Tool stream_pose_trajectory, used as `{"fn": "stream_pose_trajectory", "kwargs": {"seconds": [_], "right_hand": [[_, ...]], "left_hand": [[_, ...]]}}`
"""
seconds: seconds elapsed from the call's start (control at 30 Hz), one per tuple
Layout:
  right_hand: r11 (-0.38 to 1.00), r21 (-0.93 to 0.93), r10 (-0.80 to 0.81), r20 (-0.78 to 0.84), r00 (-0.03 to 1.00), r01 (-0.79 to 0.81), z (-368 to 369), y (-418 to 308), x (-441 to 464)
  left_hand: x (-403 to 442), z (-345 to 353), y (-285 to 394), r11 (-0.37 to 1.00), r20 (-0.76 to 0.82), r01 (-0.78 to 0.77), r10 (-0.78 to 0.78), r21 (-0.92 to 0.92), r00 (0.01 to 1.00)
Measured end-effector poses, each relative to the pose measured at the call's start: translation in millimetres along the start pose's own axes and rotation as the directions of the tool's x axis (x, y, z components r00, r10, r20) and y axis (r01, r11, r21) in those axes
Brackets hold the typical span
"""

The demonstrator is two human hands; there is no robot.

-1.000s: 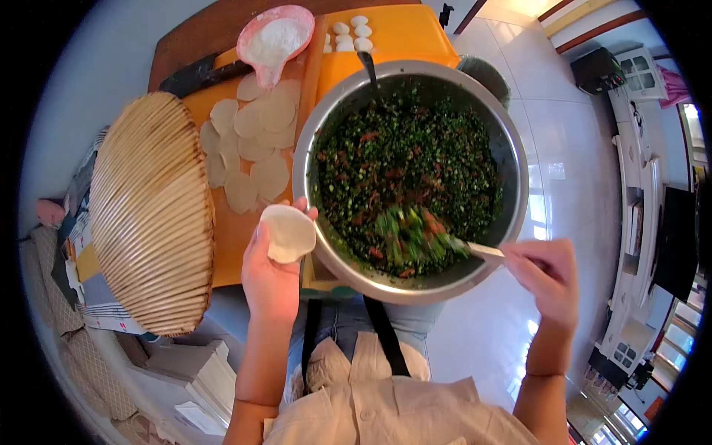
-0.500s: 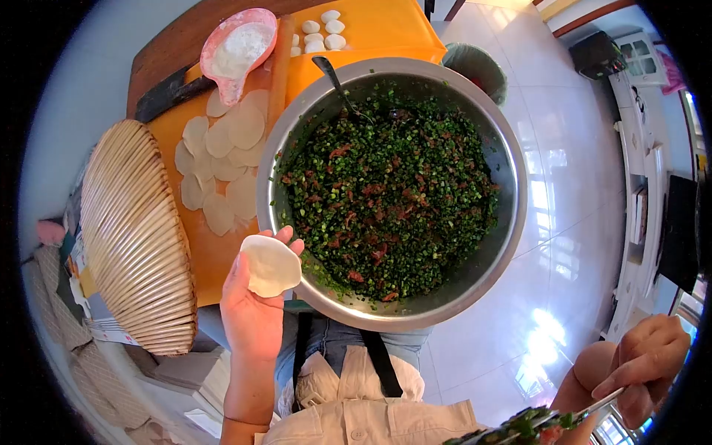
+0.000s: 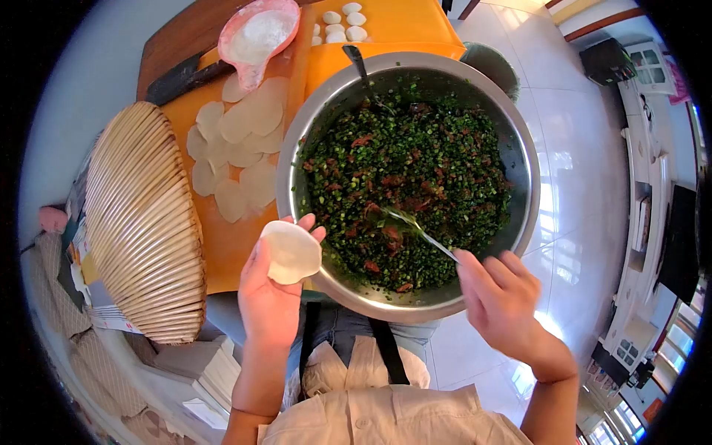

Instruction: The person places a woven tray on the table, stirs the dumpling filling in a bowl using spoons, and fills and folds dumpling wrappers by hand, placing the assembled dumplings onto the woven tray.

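Note:
My left hand (image 3: 273,297) holds a round dough wrapper (image 3: 292,254) in its palm and fingers, just left of the metal bowl's near rim. The large metal bowl (image 3: 528,174) contains chopped greens with reddish meat (image 3: 415,167). Over the bowl's near right rim, my right hand (image 3: 500,297) is closed on the handle of a metal utensil (image 3: 437,245), whose tip is in the filling. A second spoon (image 3: 356,63) leans on the far rim. Several flat wrappers (image 3: 241,133) lie overlapping on the orange mat to the left.
At the far left is a ribbed woven tray (image 3: 144,222). A pink bowl of white flour (image 3: 259,33), a dark-handled cleaver (image 3: 178,80) and several small dough pieces (image 3: 356,33) lie on the orange mat (image 3: 415,26). A lined bin (image 3: 491,68) stands beyond the bowl.
My right hand swung out to the lower right with a loaded utensil, then came back with the utensil's tip in the filling. My left hand still holds the wrapper.

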State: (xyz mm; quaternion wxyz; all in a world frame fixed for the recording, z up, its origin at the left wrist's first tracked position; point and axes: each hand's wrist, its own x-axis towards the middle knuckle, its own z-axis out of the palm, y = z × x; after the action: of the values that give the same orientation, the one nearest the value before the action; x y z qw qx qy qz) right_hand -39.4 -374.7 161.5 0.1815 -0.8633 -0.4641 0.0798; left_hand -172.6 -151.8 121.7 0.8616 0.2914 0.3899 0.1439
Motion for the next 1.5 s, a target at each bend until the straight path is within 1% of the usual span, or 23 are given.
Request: {"fn": "stream_pose_trajectory", "kwargs": {"seconds": [0.1,0.2,0.23,0.3,0.4,0.5,0.53,0.63,0.67,0.77,0.8,0.87,0.93,1.07,1.2,1.23,1.3,1.33,1.37,1.4,1.43,1.47,1.5], "right_hand": [[0.997,-0.082,-0.015,-0.253,0.967,-0.006,49,6,0],[0.998,-0.062,-0.023,-0.273,0.962,0.006,76,-4,-3],[0.997,-0.039,-0.072,-0.217,0.974,0.066,79,-11,-7],[0.984,0.119,-0.12,-0.13,0.984,0.136,72,-19,-18],[0.971,0.235,-0.02,-0.094,0.995,0.042,42,-16,-30],[0.965,0.173,0.236,-0.245,0.94,-0.197,39,-14,-32],[0.929,0.228,0.34,-0.219,0.915,-0.291,43,-16,-30],[0.894,0.372,0.351,-0.233,0.907,-0.25,71,-16,-26],[0.849,0.445,0.396,-0.18,0.9,-0.285,73,-22,-26],[0.733,0.536,0.503,-0.013,0.864,-0.418,73,-27,-30],[0.684,0.58,0.54,0.005,0.842,-0.442,73,-22,-31],[0.457,0.71,0.629,0.167,0.759,-0.535,68,-14,-30],[0.172,0.781,0.682,0.345,0.645,-0.6,61,-14,-29],[-0.041,0.857,0.676,0.403,0.617,-0.514,53,-9,-30],[-0.083,0.898,0.688,0.365,0.627,-0.431,31,-20,-29],[-0.038,0.909,0.705,0.318,0.633,-0.415,29,-26,-29],[0.054,0.922,0.735,0.223,0.641,-0.382,29,-39,-28],[0.206,0.882,0.735,0.146,0.662,-0.423,30,-44,-30],[0.527,0.768,0.645,-0.083,0.76,-0.363,34,-45,-33],[0.785,0.561,0.476,-0.27,0.837,-0.265,40,-44,-37],[0.948,0.287,0.248,-0.392,0.886,-0.138,45,-45,-40],[0.987,0.153,0.11,-0.441,0.891,-0.046,47,-48,-40],[0.996,0.084,0.052,-0.46,0.886,-0.015,49,-50,-41]], "left_hand": [[0,-1,-4,1.0,0.013,0.015,-0.015,-0.013,1.0],[-3,0,-6,1.0,0.024,0.021,-0.021,0.002,1.0],[-5,0,-6,1.0,0.029,0.024,-0.024,-0.006,0.999],[-7,-1,-4,0.999,0.038,0.033,-0.032,-0.024,0.999],[-11,-4,-3,1.0,0.033,0.0,0.001,-0.03,0.999],[-14,-7,-3,1.0,0.063,-0.024,0.023,0.009,0.998],[-15,-8,-4,1.0,0.078,-0.019,0.019,-0.002,0.997],[-19,-10,-4,1.0,0.117,-0.018,0.021,-0.024,0.993],[-21,-10,-3,0.999,0.127,-0.023,0.026,-0.029,0.992],[-26,-14,1,0.997,0.11,-0.046,0.052,-0.058,0.993],[-26,-14,2,0.996,0.1,-0.054,0.061,-0.073,0.993],[-25,-15,2,0.997,0.086,-0.045,0.049,-0.057,0.995],[-25,-16,2,0.998,0.074,-0.041,0.045,-0.054,0.996],[-18,-16,1,0.997,0.11,-0.061,0.065,-0.04,0.992],[1,-3,-18,1.0,0.195,0.012,-0.006,-0.028,0.981],[0,9,-21,0.999,0.168,0.052,-0.052,0.005,0.984],[1,24,-28,0.979,0.043,0.194,-0.191,-0.062,0.981],[1,27,-31,0.969,0.077,0.217,-0.209,-0.121,0.975],[3,29,-34,0.954,0.11,0.242,-0.225,-0.179,0.968],[3,30,-35,0.935,0.143,0.268,-0.239,-0.234,0.96],[3,31,-34,0.929,0.19,0.278,-0.235,-0.244,0.953],[1,33,-30,0.924,0.235,0.287,-0.228,-0.254,0.945],[-1,35,-27,0.918,0.279,0.295,-0.22,-0.264,0.935]]}}
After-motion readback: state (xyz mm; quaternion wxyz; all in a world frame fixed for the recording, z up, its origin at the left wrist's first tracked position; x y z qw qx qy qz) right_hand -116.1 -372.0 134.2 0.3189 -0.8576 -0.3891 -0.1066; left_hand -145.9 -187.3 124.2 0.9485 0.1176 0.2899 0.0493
